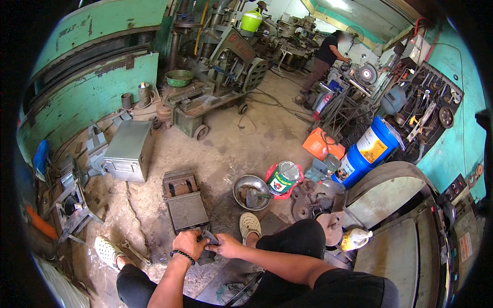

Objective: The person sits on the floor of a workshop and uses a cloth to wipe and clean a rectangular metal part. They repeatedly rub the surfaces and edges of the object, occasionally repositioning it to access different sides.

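Note:
My left hand (pixel 189 244), with a dark beaded bracelet at the wrist, is closed at the near end of a heavy rusty metal block (pixel 187 209) on the floor. Beside it, my right hand (pixel 227 246) pinches a small grey flat piece (pixel 210 237), which looks like metal. The fingers of both hands meet around this piece, so its full shape is hidden. Right of the block sits a round metal bowl (pixel 244 186) with brownish matter and a flat-bladed tool (pixel 252 198) in it. A green can (pixel 283 178) stands in red plastic beside the bowl.
A grey metal box (pixel 128 149) and an open-end wrench (pixel 135 253) are on the left. Blue buckets (pixel 359 161), an orange case (pixel 323 143) and a large rounded machine housing (pixel 393 192) stand right. A wheeled machine (pixel 218 87) is ahead; another person (pixel 326 56) works beyond.

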Action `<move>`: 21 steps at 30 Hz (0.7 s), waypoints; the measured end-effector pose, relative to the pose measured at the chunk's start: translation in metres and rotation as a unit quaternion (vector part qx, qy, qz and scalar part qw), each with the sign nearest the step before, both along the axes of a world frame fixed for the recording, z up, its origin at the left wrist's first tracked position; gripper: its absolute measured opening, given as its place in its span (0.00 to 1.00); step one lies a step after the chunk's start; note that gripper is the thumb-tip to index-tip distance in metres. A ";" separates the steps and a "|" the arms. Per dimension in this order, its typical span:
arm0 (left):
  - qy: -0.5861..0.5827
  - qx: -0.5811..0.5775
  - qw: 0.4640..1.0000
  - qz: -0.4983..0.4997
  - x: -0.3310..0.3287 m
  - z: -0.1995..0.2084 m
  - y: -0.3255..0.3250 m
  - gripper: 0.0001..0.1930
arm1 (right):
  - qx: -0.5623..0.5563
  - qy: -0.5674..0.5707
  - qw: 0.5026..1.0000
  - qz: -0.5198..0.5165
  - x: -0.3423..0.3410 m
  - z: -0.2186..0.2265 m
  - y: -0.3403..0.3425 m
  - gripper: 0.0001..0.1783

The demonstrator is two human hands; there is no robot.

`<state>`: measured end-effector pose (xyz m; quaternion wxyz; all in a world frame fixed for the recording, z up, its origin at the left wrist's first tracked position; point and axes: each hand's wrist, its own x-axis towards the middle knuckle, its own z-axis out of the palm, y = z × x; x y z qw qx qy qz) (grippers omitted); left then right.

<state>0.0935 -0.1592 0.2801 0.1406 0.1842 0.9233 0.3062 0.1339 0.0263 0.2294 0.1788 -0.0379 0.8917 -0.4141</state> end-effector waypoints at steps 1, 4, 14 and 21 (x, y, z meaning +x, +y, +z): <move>-0.009 -0.007 1.000 0.003 0.000 0.001 0.000 0.22 | -0.001 0.011 1.000 -0.004 0.000 -0.001 0.000 0.21; -0.017 -0.017 1.000 0.007 0.001 0.002 0.001 0.21 | -0.010 0.022 1.000 0.003 0.000 -0.003 0.000 0.21; -0.008 -0.025 1.000 0.000 0.000 0.000 0.000 0.20 | -0.022 0.044 0.999 0.012 0.000 -0.010 -0.002 0.17; -0.005 -0.004 1.000 0.014 0.002 0.000 -0.001 0.20 | -0.037 0.039 0.998 0.018 0.000 -0.008 -0.004 0.18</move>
